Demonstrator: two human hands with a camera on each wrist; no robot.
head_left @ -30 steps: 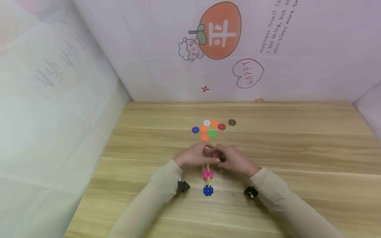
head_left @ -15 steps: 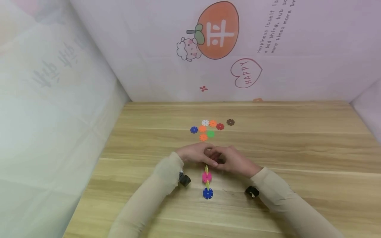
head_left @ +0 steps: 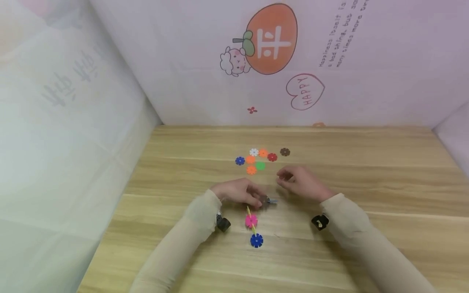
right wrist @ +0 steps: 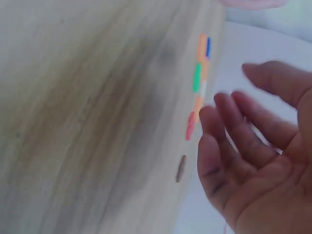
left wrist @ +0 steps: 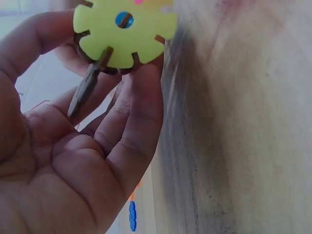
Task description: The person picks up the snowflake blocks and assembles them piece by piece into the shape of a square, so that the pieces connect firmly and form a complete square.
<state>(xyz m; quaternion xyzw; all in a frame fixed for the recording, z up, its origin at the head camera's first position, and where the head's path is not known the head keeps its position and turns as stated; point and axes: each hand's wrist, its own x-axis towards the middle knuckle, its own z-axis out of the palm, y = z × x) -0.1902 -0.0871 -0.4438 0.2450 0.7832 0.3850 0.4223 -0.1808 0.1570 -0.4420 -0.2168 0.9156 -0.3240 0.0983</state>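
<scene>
In the head view, my left hand (head_left: pixel 238 191) pinches a dark brown notched disc (head_left: pixel 264 200) at the end of a chain of slotted-together plastic discs. A small blue piece (head_left: pixel 272 201) juts out to the right of it. Towards the person, the chain runs through yellow discs, a pink disc (head_left: pixel 251 221) and a dark blue disc (head_left: pixel 257 240). A yellow disc (left wrist: pixel 146 36) faces the left wrist camera, with a brown disc (left wrist: pixel 87 92) edge-on behind it. Off to the right, my right hand (head_left: pixel 304 183) hovers over the table with loosely bent fingers, holding nothing.
Loose flat discs lie further back on the wooden table (head_left: pixel 366 171): several orange, green, white and red, with a blue disc (head_left: pixel 239 161) at left and a brown disc (head_left: pixel 285 151) at right. Printed cloth (head_left: pixel 183 81) hangs behind.
My right hand has let go near the left hand and moved right and back. The chain has tilted a little in the left hand, and a blue piece now shows beside its fingertips.
</scene>
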